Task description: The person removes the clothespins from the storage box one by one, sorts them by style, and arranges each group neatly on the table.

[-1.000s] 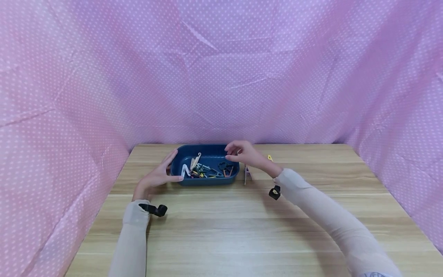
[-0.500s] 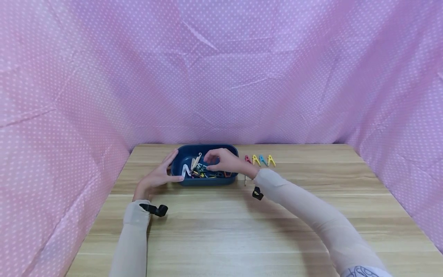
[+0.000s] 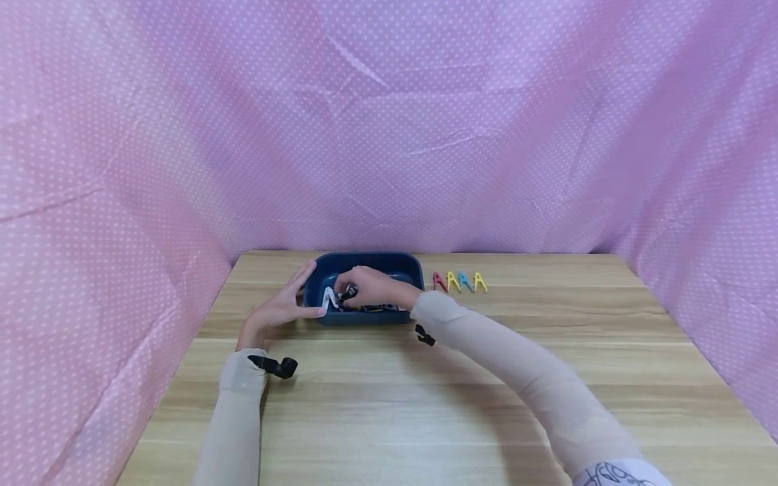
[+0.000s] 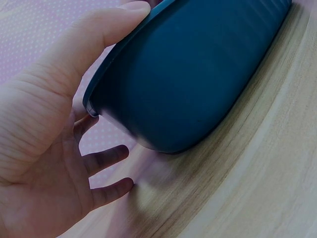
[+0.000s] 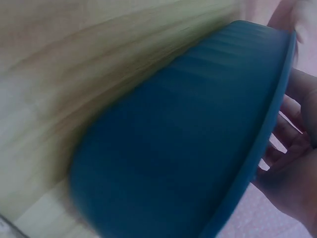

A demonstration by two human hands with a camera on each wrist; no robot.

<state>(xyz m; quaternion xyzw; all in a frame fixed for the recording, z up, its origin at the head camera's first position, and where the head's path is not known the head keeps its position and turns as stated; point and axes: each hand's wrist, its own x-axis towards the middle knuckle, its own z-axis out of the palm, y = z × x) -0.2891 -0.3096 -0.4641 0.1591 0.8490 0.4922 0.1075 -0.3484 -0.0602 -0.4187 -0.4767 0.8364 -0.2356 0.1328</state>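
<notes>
The dark blue plastic tub (image 3: pixel 377 317) stands at the back of the wooden table. At its left end my left hand (image 3: pixel 279 309) holds the rim, thumb on the front edge and index finger along the end; in the left wrist view the other fingers reach out beside the wall. My right hand (image 3: pixel 371 287) is down inside the tub, fingers and thumb bent about a small dark object (image 3: pixel 348 293) among the jumbled clips; I cannot tell whether it is pinched. A white clip (image 3: pixel 329 298) leans near my left thumb. My right hand hides much of the tub's contents.
Right of the tub, a red clothespin (image 3: pixel 439 281), a yellow clothespin (image 3: pixel 452 281), a blue clothespin (image 3: pixel 465 281) and another yellow clothespin (image 3: pixel 480 281) lie in a row. A pink dotted cloth (image 3: pixel 389 169) hangs behind the table (image 3: pixel 365 405).
My right hand has moved left from the tub's right rim, down into the pile of clips, uncovering the row of clothespins. My left hand has kept its hold on the tub.
</notes>
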